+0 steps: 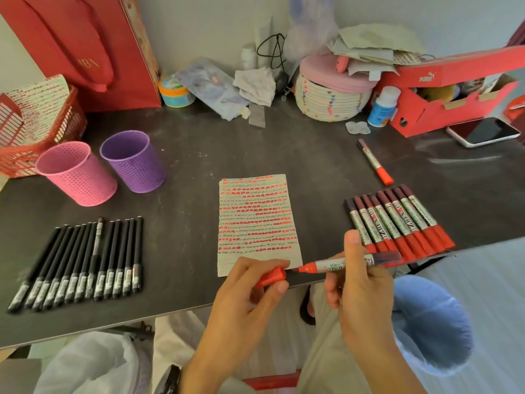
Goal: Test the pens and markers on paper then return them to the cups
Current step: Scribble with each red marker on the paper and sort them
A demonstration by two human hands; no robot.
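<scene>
Dark desk (255,143) against the wall (cups (76,180) off to my left). My left hand (250,288) pinches the cap (272,277), right hand (360,288) grips the uncapped marker (332,264) by the paper's (255,217) bottom edge.

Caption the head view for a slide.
Marker test: left hand grips a red plastic cap, right hand holds the uncapped red marker near the red-streaked paper sheet.

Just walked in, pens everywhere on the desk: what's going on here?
A person is testing markers. The right hand holds an uncapped red marker, the left hand pinches its cap, by the near edge of the paper, which is covered in red and black marks. Black pens and red markers lie in rows beside it; the pink cup and purple cup stand back left.
</scene>
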